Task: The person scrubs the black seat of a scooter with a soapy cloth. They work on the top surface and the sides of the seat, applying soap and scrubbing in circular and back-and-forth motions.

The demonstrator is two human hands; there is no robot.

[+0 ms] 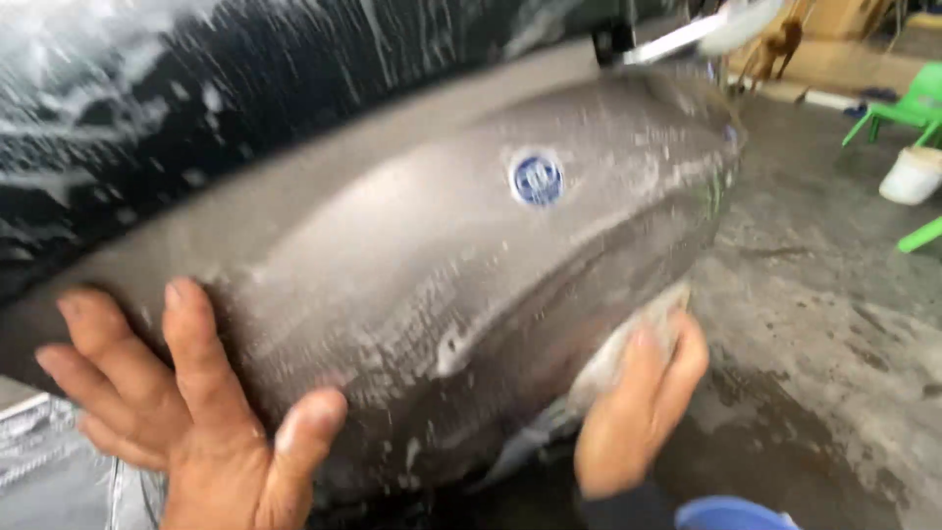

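I am washing a grey scooter panel (422, 265), which fills the middle of my view, curved and wet, with a round blue badge (537, 180) near its top. My left hand (186, 412) lies spread flat against the near end of the panel, fingers apart and thumb hooked under its lower edge, steadying it. My right hand (638, 407) is closed around a pale sponge (628, 344) and presses it up against the underside of the panel's lower edge. Suds streak the grey surface and the dark seat (196, 88) above it, so I judge the soaping well along; the foam is not yet rinsed, and the lower edge is where the scrubbing stands now. The concrete floor (834, 324) beside it is wet.
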